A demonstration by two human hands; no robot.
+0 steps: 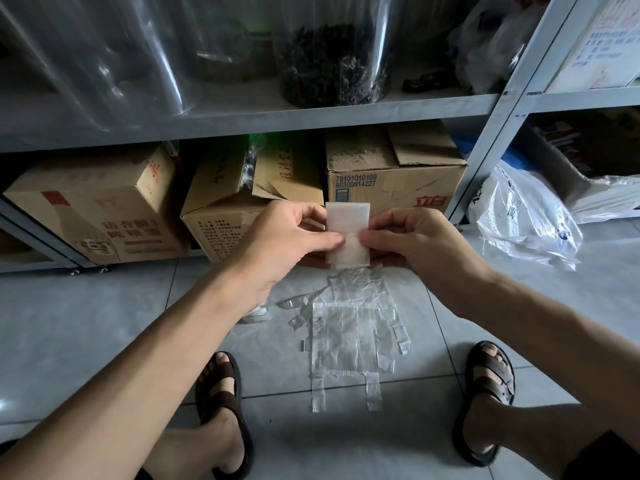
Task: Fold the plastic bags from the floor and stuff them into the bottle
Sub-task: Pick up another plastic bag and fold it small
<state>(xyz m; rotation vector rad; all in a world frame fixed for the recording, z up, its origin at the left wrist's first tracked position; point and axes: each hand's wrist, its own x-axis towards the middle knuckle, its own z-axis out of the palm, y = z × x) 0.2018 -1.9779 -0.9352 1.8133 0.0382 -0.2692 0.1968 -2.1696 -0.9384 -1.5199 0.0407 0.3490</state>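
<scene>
Bare forearms [138, 358] reach in from 7 and 4 o'clock, and below them two feet in brown sandals [221, 393] stand apart on the pale tiled floor [104, 323] at 6 o'clock. Just above the middle of the view both hands meet on a folded plastic bag [348, 220], a small whitish upright rectangle held in the air in front of the boxes. The left grip [287, 237] pinches the bag's left edge between thumb and curled fingers; the right grip [408, 240] pinches its right edge the same way, and the two thumb tips nearly touch across the lower half of the bag. Directly beneath, toward 6 o'clock, flat clear bags [349, 337] lie spread on the floor between the feet, overlapping, with their handle loops pointing toward the person. Something pale and clear shows under the left wrist, too hidden to tell what it is. At 3 o'clock a crumpled white bag [523, 216] with printing sits on the floor beside a shelf post. From 9 to 1 o'clock cardboard boxes [394, 181] stand side by side under a grey metal shelf [311, 116]. On that shelf at 12 o'clock stands a clear jar [332, 60] holding dark dried material.
</scene>
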